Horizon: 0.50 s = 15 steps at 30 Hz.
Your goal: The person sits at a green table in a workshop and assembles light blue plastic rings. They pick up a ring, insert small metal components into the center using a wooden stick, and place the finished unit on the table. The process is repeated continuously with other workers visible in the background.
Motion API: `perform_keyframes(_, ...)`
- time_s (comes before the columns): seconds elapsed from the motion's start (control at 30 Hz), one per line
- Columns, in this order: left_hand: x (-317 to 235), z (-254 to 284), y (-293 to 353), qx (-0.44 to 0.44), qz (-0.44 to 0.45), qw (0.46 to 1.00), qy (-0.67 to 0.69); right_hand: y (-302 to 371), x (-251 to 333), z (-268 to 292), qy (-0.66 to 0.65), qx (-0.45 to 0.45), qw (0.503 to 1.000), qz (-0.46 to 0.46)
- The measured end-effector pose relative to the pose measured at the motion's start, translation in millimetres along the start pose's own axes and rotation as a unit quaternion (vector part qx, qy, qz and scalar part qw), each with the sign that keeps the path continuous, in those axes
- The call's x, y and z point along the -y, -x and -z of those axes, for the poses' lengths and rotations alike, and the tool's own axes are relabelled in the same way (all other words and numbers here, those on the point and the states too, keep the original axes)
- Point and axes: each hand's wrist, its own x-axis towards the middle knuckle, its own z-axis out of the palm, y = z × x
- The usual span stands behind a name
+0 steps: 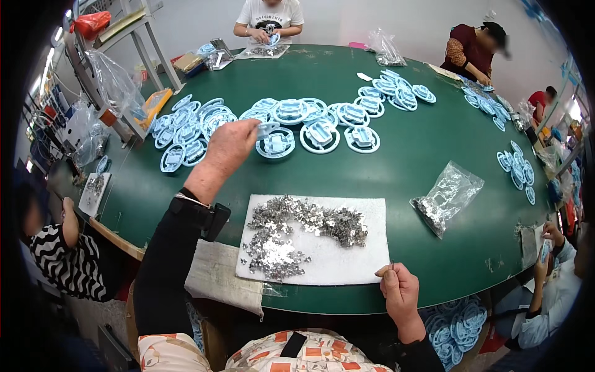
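Note:
My left hand (230,149) reaches over the table to the group of light-blue plastic parts, its fingers closed on one light-blue plastic part (268,129). An oval light-blue part (276,144) with a raised centre lies just beside those fingertips. Close to the table's near edge, my right hand (400,290) is closed, thumb against fingers. Whatever it pinches is too small to name. Left of it lies a white foam board (347,265), its right corner by my fingertips. Small shiny metal pieces (277,251) are heaped on the board.
More blue parts (186,127) spread across the green table (372,177). A clear plastic bag (449,192) of metal pieces lies to the right. Co-workers sit around the table, including a person in a striped top (68,260) at left. Blue parts (455,328) fill a space below the edge.

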Motion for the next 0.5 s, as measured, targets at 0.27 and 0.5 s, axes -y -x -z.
perform_keyframes(0.27,-84.2,76.7,61.8,0.087,0.155,0.868,0.463,-3.2,14.1,2.6,-0.126,0.008,0.992,0.001)
perform_keyframes(0.5,-165.1,53.7,176.1,0.28,0.24,0.714,0.596,18.7,48.8,-13.3,-0.199,0.146,0.966,-0.075)
